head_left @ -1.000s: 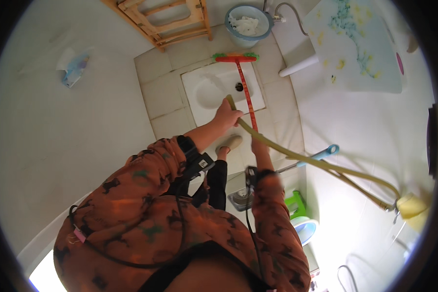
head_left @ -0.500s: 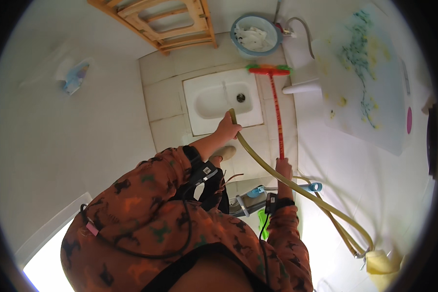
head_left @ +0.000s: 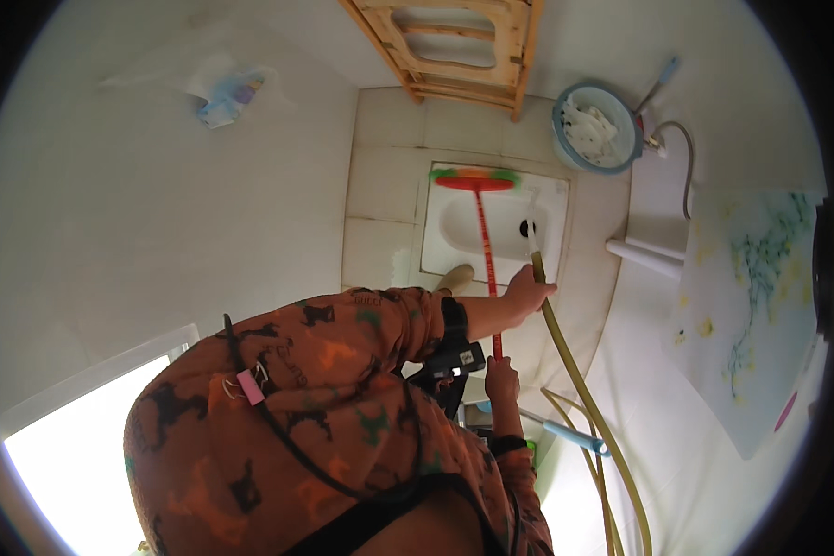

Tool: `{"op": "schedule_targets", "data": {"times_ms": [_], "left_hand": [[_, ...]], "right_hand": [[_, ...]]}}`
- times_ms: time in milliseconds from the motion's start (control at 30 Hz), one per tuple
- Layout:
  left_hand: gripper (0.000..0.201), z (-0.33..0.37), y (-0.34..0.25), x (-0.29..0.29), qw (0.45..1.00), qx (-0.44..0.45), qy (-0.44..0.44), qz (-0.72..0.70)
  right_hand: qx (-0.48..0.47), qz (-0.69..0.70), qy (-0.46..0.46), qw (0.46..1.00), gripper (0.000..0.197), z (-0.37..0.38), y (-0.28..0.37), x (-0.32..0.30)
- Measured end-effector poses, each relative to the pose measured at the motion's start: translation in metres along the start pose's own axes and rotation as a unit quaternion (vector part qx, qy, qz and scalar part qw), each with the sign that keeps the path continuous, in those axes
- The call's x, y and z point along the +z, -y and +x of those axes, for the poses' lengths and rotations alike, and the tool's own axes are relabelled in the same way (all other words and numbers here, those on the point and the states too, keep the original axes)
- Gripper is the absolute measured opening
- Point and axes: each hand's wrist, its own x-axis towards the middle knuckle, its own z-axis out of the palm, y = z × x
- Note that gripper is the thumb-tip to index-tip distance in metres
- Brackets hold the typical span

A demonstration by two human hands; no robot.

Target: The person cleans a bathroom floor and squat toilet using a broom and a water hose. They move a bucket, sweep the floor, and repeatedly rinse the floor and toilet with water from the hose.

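My left hand (head_left: 528, 289) is closed around a yellowish-green hose (head_left: 571, 360), with water running from its end. The water falls by the dark drain hole (head_left: 527, 228) of a white squat toilet (head_left: 554, 193) set in the floor. In my right hand (head_left: 502, 380), the fingers wrap round the red handle of a floor brush (head_left: 474, 183). Its red head with green and orange bristles lies across the far left part of the toilet. The handle passes under my left forearm, which hides a stretch of it.
A blue tub (head_left: 560, 153) with white cloth stands at the back right. Beyond the toilet a folded wooden rack (head_left: 454, 83) leans on the wall. A white pipe (head_left: 644, 257) and a patterned panel (head_left: 713, 371) are at right. My shoe (head_left: 456, 278) is by the toilet's near edge.
The brush head has moved left from the tiles beside the toilet onto it. My left hand has brought the hose end to the right. The whole view has shifted too.
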Motion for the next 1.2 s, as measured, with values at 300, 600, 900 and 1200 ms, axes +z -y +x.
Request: {"op": "schedule_targets", "data": {"times_ms": [300,600,900,1200], "left_hand": [[0.022,-0.009,-0.050,-0.063,0.963,-0.175,0.143,-0.150],[0.021,-0.027,-0.073,-0.116,0.953,-0.116,0.174,-0.217],[0.023,-0.052,-0.096,-0.156,0.929,-0.139,0.172,-0.296],[0.023,-0.093,-0.142,-0.181,0.932,0.021,0.257,-0.256]], "right_hand": [[-0.187,-0.120,-0.048,0.974,0.036,0.109,0.186,-0.036],[-0.115,-0.123,-0.026,0.985,0.036,0.053,0.141,-0.001],[-0.252,-0.193,-0.107,0.942,0.040,0.175,0.329,0.029],[-0.189,-0.164,-0.022,0.968,0.051,0.146,0.281,0.007]]}}
